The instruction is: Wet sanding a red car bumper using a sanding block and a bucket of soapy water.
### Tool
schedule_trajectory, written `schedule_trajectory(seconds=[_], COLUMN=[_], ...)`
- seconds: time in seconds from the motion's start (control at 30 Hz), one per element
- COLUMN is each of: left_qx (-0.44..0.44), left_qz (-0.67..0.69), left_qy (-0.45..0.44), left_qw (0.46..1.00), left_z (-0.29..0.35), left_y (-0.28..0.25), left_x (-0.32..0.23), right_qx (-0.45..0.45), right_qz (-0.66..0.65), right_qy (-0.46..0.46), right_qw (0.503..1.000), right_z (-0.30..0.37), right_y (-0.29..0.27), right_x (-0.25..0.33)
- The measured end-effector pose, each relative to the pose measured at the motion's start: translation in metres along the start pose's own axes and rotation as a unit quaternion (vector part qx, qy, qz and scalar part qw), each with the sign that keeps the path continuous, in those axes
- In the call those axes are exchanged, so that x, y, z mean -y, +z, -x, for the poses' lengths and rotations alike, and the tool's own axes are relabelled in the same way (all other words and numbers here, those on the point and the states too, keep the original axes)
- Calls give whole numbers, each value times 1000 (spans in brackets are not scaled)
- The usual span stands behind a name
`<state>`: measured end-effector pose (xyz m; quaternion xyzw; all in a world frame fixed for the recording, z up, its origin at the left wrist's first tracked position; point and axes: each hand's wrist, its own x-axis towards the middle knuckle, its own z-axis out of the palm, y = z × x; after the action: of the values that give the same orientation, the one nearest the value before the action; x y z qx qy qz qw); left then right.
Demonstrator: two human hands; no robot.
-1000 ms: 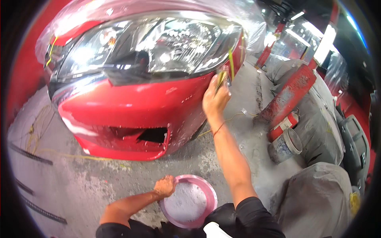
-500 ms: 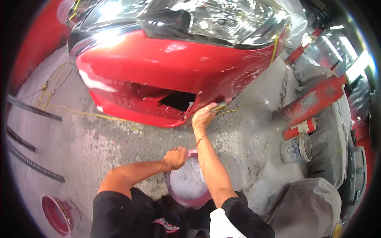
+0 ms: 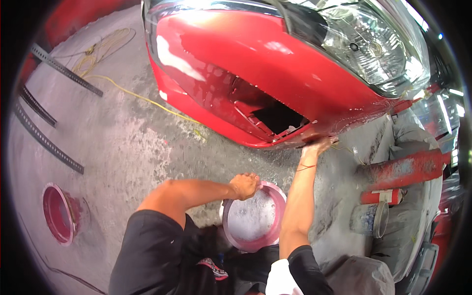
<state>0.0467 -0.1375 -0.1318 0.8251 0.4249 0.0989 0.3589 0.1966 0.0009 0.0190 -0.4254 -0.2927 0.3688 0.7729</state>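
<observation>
The bumper [image 3: 300, 81] spans the upper half of the view, its long axis slanting from the far left down toward the near right. The right hand [image 3: 318, 146] is at its lower edge, just right of the dark opening [image 3: 280, 118]; from those fingers most of the red panel lies up and to the left, away from the person. That hand is plainly the nearer one — the left sits lower and further left, apart from the panel.

The right hand's fingers point in at the underside; how they are set, and whether anything is under them, I cannot tell. The left hand [image 3: 245, 186] has its fingers folded over the rim of the basin [image 3: 279, 206], pinching it at the far side. The basin is pink, holds cloudy liquid and stands between the forearms, in front of the person.

On the floor [image 3: 147, 147], a second tub [image 3: 56, 214] stands toward the left edge — well apart from both hands — and a yellow cord [image 3: 129, 92] runs to the bumper's lower edge.
</observation>
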Motion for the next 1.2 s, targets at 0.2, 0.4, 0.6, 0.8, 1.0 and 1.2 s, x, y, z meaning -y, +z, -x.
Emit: schedule_trajectory(seconds=[0.2,0.4,0.6,0.8,1.0,1.2], left_qx=[39,-161,46,-38,-214,42], left_qz=[-1,-31,187,396,330,155], left_qy=[14,176,93,-150,-308,-310], left_qw=[999,971,977,905,866,937], left_z=[1,-4,12,-22,-4,-57], left_y=[-15,-6,-25,31,66,195], left_x=[-2,-6,-54,-90,-131,-26], right_qx=[-47,5,184,499,724,502], right_qz=[365,162,608,555,415,543], right_qy=[-226,23,149,-126,77,-12], right_qw=[902,987,758,653,545,673], right_z=[81,-51,48,140,110,121], right_y=[12,-81,-158,-199,-232,-228], right_x=[-68,-12,50,5,11,39])
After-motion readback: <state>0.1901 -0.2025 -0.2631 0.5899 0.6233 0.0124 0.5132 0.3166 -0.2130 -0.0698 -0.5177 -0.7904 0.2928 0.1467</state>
